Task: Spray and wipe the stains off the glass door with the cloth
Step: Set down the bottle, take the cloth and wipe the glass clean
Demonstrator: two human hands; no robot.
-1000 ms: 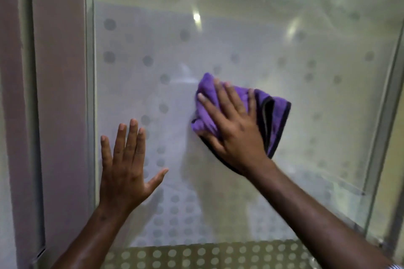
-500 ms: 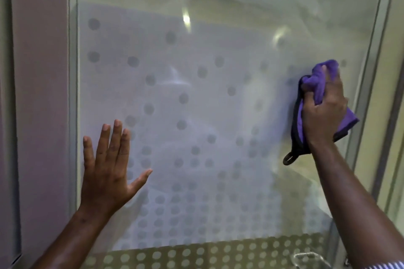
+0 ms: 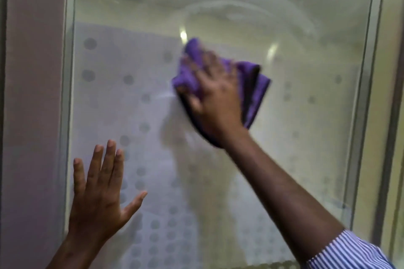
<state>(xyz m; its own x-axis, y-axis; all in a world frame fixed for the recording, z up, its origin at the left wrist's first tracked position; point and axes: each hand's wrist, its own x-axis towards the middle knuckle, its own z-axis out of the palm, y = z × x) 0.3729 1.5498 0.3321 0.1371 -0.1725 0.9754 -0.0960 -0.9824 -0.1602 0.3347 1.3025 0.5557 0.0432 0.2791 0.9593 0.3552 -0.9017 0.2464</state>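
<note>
The glass door (image 3: 306, 137) fills the view, frosted with grey dots and streaked with curved smears near the top. A bunched purple cloth (image 3: 254, 91) with a dark edge is pressed against the glass a little above the middle. My right hand (image 3: 215, 102) lies flat over the cloth and holds it to the pane; it is blurred by motion. My left hand (image 3: 101, 199) rests flat on the glass at the lower left, fingers spread, with nothing in it. No spray bottle is in view.
A pale metal frame (image 3: 68, 116) borders the glass on the left, with a pinkish wall panel (image 3: 32, 116) beside it. Another frame strip (image 3: 367, 94) runs down the right side. A blue-striped sleeve (image 3: 349, 253) covers my right forearm at the bottom right.
My right hand has swept the cloth from the glass's right edge back left to the middle, a bit higher than one second ago. My left hand stays planted on the glass.
</note>
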